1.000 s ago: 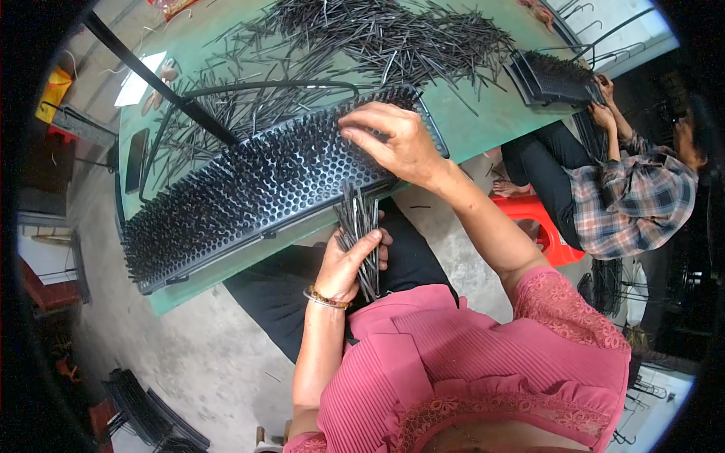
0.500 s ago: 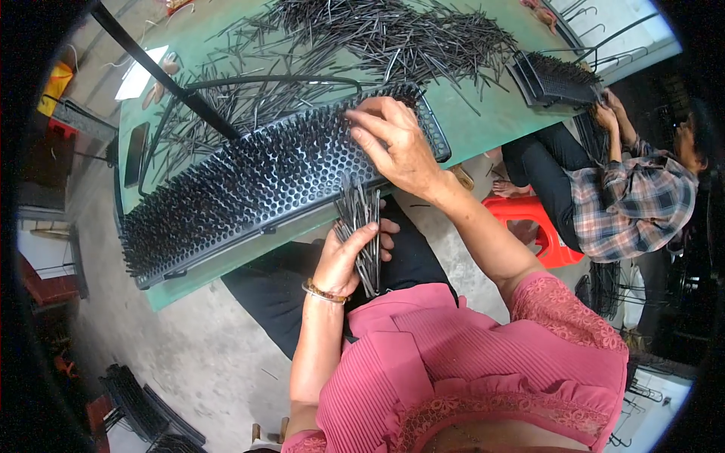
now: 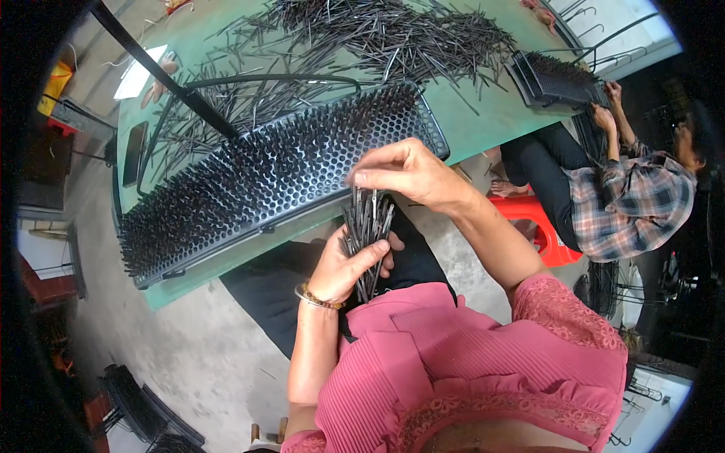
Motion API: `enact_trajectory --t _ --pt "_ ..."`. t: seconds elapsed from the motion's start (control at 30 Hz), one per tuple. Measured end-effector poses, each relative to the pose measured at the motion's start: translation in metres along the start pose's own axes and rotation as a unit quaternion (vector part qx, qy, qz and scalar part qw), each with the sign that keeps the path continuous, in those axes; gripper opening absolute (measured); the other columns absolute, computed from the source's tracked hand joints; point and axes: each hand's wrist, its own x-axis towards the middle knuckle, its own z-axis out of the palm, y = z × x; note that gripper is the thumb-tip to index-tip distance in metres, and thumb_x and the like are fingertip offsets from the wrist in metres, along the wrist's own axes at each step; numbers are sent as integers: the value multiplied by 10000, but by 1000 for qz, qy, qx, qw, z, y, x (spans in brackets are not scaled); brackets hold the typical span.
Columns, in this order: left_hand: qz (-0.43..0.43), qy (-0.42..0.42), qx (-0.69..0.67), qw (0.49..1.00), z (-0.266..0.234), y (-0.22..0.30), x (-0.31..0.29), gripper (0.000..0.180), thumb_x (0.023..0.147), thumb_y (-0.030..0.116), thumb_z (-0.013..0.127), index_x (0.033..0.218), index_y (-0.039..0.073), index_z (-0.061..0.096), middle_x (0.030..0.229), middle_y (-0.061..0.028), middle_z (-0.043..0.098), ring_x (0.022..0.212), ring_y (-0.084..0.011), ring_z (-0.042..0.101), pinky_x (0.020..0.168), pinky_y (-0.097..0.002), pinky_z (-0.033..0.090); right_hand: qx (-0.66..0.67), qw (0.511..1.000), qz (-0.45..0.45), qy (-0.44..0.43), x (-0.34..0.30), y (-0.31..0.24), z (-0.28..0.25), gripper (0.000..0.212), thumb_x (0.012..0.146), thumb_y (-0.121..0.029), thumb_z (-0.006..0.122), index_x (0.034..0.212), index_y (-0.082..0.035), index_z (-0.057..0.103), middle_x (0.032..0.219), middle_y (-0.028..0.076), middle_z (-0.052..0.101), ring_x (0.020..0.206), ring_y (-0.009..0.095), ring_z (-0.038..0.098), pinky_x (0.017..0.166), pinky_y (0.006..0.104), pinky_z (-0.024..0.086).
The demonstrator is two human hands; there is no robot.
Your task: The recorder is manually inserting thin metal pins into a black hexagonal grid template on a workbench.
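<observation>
A bundle of thin dark rods (image 3: 367, 223) stands nearly upright in my left hand (image 3: 343, 264), whose fingers and thumb wrap round it above my lap. My right hand (image 3: 411, 177) is at the bundle's top, thumb and fingers pinched at the end of one rod. Just beyond both hands lies a long black perforated rack (image 3: 317, 177), tilted on the table's near edge. Rods fill its holes in dense rows toward the far side and left end. Bare holes show along its near side and right end.
A large heap of loose rods (image 3: 393, 38) covers the back of the green table (image 3: 483, 124). A black bar (image 3: 162, 72) rises over the rack at left. To the right, a co-worker (image 3: 627, 192) handles a similar rack (image 3: 555, 79), near a red stool (image 3: 540, 226).
My right hand has come back from over the rack's right end, down and toward me, to the top of the bundle. The left hand stays almost in place.
</observation>
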Motion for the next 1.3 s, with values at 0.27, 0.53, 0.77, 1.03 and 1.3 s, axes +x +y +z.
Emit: enact_trajectory --t 0.27,0.53,0.77,1.03,1.3 --pt "-11 9 -1 1000 -6 -13 9 169 860 111 608 985 14 549 873 -86 630 665 -116 579 566 -253 508 -99 925 -232 284 17 -2 -17 194 867 -134 612 960 34 640 834 54 672 753 91 614 672 232 494" --pt "-13 28 -24 999 -5 -17 10 170 859 98 601 997 14 547 861 -91 626 664 -119 580 557 -257 510 -208 866 -316 328 33 15 -22 152 835 -92 633 949 7 635 816 84 665 691 128 617 635 262 488" --pt "-19 46 -29 998 -5 -19 12 390 824 103 624 1183 35 489 877 -103 628 648 -145 579 530 -275 503 -190 868 -323 324 34 20 -23 145 845 -95 629 948 6 622 826 77 657 702 129 612 645 266 487" --pt "-21 44 -27 998 -4 -19 11 446 827 127 628 1234 31 471 879 -83 622 654 -134 568 536 -269 501 -144 869 -327 343 45 31 -22 149 852 -88 621 969 5 615 827 79 659 728 124 619 661 255 487" --pt "-19 33 -47 998 -6 -16 9 383 852 112 619 1199 26 482 883 -92 623 676 -120 582 566 -251 513 -247 824 -379 341 36 30 -22 144 824 -53 633 953 2 597 854 107 647 739 214 628 657 300 487"
